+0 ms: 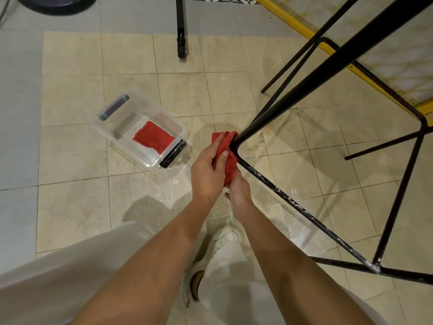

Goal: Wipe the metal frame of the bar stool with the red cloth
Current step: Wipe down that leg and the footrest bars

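Left hand (208,171) curled round red cloth (226,146), thumb on top, pressing it onto corner joint of bar stool frame (284,197). Right hand (239,193) just below, touching left hand, apparently clutching cloth's lower end; fingers mostly hidden. Clear tub (150,157) holding second red rag (153,138) lies left of left hand.

Open floor (75,202) lies left of the stool frame (281,193), up to the clear box (150,156), which sits near the frame's corner but apart from it. The corner itself is occupied by the left hand (208,174), the right hand (239,193) and the cloth (226,146). Inside the frame, slanted legs and crossbars leave narrow gaps. A black post (181,31) stands well beyond. A yellow rail (293,21) closes the far right.
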Demonstrator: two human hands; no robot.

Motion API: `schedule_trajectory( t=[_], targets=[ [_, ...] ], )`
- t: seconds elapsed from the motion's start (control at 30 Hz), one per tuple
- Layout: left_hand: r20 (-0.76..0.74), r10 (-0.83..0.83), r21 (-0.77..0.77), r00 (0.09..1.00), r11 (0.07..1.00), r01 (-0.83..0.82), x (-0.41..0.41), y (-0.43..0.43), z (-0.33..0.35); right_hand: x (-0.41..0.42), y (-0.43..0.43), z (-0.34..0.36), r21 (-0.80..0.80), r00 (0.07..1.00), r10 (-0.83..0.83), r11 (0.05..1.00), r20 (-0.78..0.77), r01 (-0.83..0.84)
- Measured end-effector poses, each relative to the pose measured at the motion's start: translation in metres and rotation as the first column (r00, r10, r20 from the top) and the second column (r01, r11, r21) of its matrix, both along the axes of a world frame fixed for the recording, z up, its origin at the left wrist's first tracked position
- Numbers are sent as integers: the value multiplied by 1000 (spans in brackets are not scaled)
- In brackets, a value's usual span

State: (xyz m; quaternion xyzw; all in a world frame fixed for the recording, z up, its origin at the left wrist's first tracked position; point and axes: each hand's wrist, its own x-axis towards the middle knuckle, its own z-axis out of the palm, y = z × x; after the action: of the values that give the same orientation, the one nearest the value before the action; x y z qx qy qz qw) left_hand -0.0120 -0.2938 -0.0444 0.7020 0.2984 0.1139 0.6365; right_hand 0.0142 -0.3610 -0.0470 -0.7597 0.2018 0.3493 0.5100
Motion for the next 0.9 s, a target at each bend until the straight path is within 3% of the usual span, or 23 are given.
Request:
schedule_trajectory(
  t=[0.17, 0.4, 0.6, 0.73, 0.9],
  targets=[
    [-127, -81, 70, 989, 993, 90, 0, 14, -25, 4, 8, -14, 55, 994, -60, 996, -94, 65],
    [-301, -129, -16, 945, 991, 130, 5, 32, -65, 10, 12, -35, 43, 993, -69, 996, -98, 74],
    [-174, 158, -113, 972, 977, -179, 4, 23, -66, 19, 19, -47, 6, 992, -103, 995, -80, 103],
    [-68, 118, -98, 991, 987, -125, 9, 8, -56, 27, 27, -53, 66, 983, -142, 986, -117, 150],
    [-160, 113, -72, 981, 989, -126, 13, 4, -67, 32, 31, -62, 117, 981, -135, 981, -141, 152]
  ],
)
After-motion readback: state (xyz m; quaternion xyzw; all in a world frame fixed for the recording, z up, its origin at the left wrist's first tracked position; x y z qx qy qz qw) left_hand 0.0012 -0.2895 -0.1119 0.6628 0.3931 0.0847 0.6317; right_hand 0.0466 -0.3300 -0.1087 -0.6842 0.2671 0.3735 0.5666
